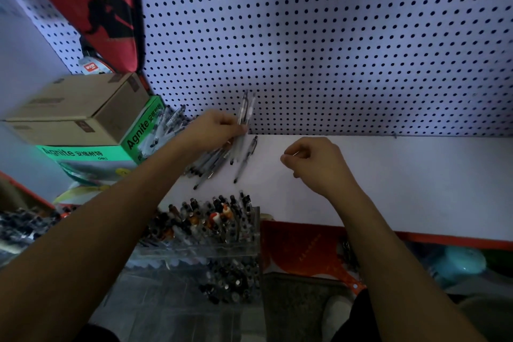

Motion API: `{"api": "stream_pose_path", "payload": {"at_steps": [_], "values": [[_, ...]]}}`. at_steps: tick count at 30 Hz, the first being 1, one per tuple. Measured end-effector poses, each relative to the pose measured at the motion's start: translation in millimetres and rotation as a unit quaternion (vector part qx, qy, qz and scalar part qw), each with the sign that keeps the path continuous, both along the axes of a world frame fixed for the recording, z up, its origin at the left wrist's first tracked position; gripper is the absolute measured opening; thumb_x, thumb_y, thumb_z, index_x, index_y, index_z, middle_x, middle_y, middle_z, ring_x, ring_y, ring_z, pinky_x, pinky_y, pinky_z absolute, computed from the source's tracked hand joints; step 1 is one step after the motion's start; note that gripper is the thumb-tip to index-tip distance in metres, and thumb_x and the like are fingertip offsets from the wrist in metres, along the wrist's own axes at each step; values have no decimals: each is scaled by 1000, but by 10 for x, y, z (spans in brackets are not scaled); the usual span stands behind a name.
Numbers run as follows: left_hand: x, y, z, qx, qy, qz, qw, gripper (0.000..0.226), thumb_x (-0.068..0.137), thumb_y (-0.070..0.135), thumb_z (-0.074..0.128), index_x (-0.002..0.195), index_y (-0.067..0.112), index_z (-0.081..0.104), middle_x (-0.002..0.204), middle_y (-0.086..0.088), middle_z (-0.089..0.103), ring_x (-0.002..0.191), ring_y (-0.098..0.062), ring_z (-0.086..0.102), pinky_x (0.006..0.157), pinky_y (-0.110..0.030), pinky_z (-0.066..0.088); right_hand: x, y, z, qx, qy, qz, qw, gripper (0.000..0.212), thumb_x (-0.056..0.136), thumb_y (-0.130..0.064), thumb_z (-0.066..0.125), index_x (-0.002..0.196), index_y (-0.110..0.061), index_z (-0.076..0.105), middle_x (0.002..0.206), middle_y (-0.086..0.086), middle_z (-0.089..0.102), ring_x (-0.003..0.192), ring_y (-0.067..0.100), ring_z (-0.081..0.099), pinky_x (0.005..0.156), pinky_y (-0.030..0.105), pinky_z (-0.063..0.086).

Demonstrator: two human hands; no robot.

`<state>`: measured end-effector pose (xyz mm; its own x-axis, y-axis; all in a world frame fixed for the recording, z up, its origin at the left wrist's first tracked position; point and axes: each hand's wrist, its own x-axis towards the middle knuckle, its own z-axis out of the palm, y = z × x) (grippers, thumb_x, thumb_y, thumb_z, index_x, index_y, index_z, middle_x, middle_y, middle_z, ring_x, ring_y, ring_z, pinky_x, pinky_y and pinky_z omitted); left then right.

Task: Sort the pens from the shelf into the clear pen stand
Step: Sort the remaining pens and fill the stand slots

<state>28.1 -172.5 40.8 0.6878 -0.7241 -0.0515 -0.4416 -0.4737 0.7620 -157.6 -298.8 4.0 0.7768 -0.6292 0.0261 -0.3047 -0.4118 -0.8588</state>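
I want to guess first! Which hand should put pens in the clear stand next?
Probably the left hand: it already grips pens above the stand. The right hand is curled and holds none.

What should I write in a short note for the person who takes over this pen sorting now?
Left hand: grips a few pens, tips up, at the pegboard.
Right hand: fingers curled above the white shelf; whether it holds anything is unclear.
Loose pens lie in a heap on the shelf under the left hand.
Clear pen stand, in front of the shelf edge, already holds many pens.
Left to do: put the held pens into the stand, then the heap.
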Motion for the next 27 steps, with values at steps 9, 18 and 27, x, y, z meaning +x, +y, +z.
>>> {"api": "stream_pose_path", "payload": {"at_steps": [9,18,27], "values": [[-739,466,581,8,-131,-213,968,22,92,30,64,80,12,69,58,-5,49,49,-9,41,50,-24,35,-296,293,399,143,-224,35,963,14,93,-25,65,106,-24,70,89,-2,74,73,13,68,67,22,56],[-1048,805,606,-28,-98,-191,976,17,90,27,67,80,14,70,67,-14,57,54,-20,47,53,-28,41,-481,638,536,154,-290,60,943,17,90,-19,65,103,-9,71,83,7,70,71,17,66,66,26,56],[-1635,1487,-12,-163,7,-34,986,27,79,26,74,101,35,62,81,12,67,79,-5,67,75,-19,55,-933,976,352,137,-279,55,949,13,88,-18,68,90,-5,67,69,3,65,61,20,59,61,33,53]]}}
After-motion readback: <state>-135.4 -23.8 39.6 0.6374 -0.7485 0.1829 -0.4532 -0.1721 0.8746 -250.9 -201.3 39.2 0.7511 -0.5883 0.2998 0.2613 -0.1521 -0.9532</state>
